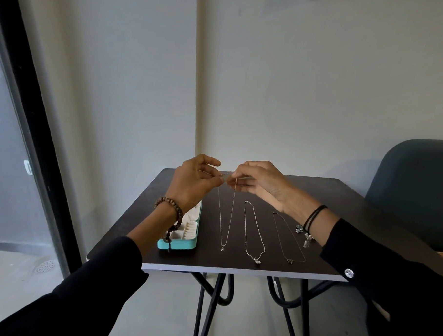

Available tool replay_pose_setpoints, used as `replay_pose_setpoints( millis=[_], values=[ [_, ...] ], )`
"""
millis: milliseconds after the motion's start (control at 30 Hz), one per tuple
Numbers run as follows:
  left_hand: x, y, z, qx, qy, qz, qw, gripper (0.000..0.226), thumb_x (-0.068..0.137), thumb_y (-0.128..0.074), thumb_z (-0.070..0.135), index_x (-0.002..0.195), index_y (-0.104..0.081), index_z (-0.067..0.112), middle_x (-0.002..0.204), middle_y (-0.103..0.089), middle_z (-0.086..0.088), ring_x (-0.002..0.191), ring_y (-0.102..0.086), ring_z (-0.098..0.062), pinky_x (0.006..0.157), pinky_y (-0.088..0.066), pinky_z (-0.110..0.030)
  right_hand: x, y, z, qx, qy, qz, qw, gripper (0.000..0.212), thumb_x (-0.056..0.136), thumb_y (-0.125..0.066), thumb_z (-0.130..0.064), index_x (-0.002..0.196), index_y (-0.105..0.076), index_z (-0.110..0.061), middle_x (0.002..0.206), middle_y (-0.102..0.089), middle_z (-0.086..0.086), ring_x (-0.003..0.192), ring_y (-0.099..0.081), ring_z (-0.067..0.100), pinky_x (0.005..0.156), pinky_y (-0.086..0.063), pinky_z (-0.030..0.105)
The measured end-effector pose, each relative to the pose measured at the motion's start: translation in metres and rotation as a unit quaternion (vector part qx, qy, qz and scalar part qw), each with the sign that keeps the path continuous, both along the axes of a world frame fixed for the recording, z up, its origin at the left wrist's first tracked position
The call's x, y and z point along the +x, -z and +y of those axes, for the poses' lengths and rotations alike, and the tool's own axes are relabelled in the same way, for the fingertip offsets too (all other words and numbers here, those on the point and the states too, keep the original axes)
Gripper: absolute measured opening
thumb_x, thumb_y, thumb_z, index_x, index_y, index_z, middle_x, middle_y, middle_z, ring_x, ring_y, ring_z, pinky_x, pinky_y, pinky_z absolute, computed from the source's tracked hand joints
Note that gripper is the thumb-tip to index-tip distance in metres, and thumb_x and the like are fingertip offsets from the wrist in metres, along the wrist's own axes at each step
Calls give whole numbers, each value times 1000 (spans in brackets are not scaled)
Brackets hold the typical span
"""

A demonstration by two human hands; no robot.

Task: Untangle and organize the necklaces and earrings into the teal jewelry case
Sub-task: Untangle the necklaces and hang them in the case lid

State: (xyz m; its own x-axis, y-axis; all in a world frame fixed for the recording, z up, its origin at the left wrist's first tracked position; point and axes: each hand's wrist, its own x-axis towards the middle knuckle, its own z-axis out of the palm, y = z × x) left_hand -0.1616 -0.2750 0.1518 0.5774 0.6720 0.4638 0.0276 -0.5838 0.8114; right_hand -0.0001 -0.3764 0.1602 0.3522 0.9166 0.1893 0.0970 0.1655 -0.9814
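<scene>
The left hand and right hand each pinch the top of the necklace. Its chain trails toward the near desk edge, with the teal case just left, nearer the left hand.

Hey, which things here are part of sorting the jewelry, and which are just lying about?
For the job: hanging necklace pinched by left hand and right hand, middle necklace, right necklace, earrings, teal jewelry case.
Just around: chair, floor drain.
</scene>
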Motion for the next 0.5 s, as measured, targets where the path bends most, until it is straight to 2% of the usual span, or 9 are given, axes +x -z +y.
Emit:
replay_pose_setpoints(
  millis=[133, 233, 367, 500],
  values=[
    [0, 5, 1, 18, 10, 16, 1000, 30, 84, -77, 13, 113, -67, 17, 93, -75, 1, 86, -72, -9, 77, -56, -15, -1, 3, -1, 0, 1, 25, 1000, 13, 93, -60, -1, 80, -64, -2, 101, -74, 27, 99, -74, 36, 87, -59, 35],
    [0, 10, 4, 24, 18, 32, 999, 25, 84, -77, 13, 108, -71, 16, 93, -75, 1, 86, -72, -8, 75, -55, -12, 0, 6, -3, -5, -2, 24, 1000, 8, 92, -61, -1, 85, -64, 1, 95, -75, 24, 99, -74, 37, 90, -60, 38],
    [3, 17, 11, 61, 7, 71, 996, 17, 87, -74, 20, 104, -75, 16, 89, -76, 3, 84, -72, -5, 83, -57, -20, 2, 9, -5, -12, -4, 17, 1000, 5, 92, -62, -3, 91, -64, 2, 93, -75, 22, 97, -75, 37, 93, -59, 41],
    [5, 20, 14, 74, 17, 88, 993, 12, 90, -71, 26, 97, -76, 18, 84, -76, 5, 83, -70, -5, 83, -55, -22, 4, 13, -6, -13, -8, 15, 1000, 10, 93, -61, -3, 84, -64, -2, 87, -74, 19, 89, -74, 33, 83, -59, 36]
  ],
)
